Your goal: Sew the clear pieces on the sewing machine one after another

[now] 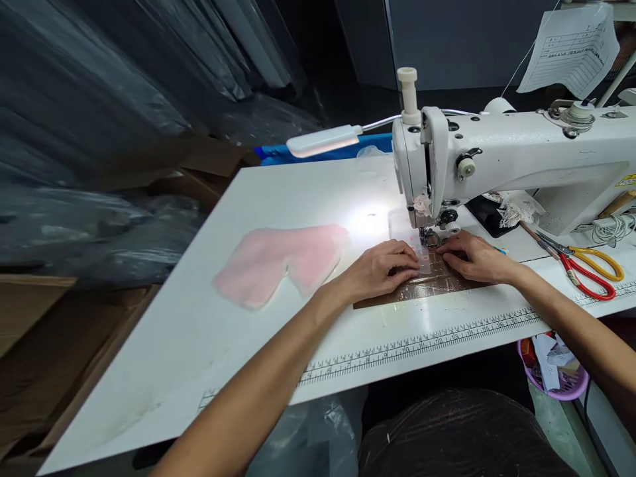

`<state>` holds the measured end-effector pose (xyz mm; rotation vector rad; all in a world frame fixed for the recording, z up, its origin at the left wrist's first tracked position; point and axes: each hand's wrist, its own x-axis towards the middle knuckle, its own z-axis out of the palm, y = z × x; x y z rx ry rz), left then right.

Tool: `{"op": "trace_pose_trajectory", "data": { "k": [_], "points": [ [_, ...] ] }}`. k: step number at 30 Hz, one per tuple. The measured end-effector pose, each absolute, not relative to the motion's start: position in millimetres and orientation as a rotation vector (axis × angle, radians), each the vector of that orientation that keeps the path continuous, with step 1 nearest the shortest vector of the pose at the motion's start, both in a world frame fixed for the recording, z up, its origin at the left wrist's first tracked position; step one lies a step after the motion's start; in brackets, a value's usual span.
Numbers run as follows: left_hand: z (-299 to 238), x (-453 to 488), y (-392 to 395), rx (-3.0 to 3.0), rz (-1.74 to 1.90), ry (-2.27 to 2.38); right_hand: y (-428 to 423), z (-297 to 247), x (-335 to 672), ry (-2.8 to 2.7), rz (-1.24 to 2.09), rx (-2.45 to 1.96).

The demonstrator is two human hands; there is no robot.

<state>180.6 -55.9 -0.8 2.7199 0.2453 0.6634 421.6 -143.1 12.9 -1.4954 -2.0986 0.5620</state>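
Observation:
My left hand is just left of the needle area of a white sewing machine. Its bent fingers press together on the edge of a thin translucent strip with faint pink marks, which lies by the presser foot. To the right of the foot, my right hand has its fingers closed low over the machine bed; what they hold, if anything, is hidden. Under both hands lies a shiny brown plate. A pink fabric piece with a pale edge rests flat on the white table, left of my hands.
Scissors with red and yellow handles lie right of my right hand. A lit lamp hangs over the table. A printed ruler runs along the front edge. Below right is a purple basket with scraps; cardboard boxes stand left.

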Motion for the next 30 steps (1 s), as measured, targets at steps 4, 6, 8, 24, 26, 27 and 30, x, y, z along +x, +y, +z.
{"op": "trace_pose_trajectory", "data": {
  "k": [4,6,8,24,26,27,30],
  "points": [
    [-2.5,181.0,-57.0,2.679,0.707,0.276,-132.2,32.4,426.4,-2.261,0.737,-1.503],
    [-3.3,181.6,-58.8,2.646,0.752,0.319,-128.6,31.9,425.1,-2.202,0.775,-1.546],
    [-4.4,183.0,-61.0,2.64,0.866,0.345,-127.4,23.7,423.0,-2.066,0.742,-1.572],
    [-10.7,190.1,-65.9,2.875,0.944,0.218,-137.4,-16.4,419.8,-2.232,0.325,-1.33],
    [-10.4,189.4,-66.2,2.889,0.902,0.25,-138.2,-15.4,419.3,-2.226,0.331,-1.339],
    [-10.2,189.2,-66.4,2.892,0.899,0.254,-138.5,-15.0,419.2,-2.225,0.334,-1.346],
    [-10.0,189.2,-66.9,2.902,0.89,0.253,-138.7,-14.4,419.6,-2.227,0.343,-1.355]
  ]
}}
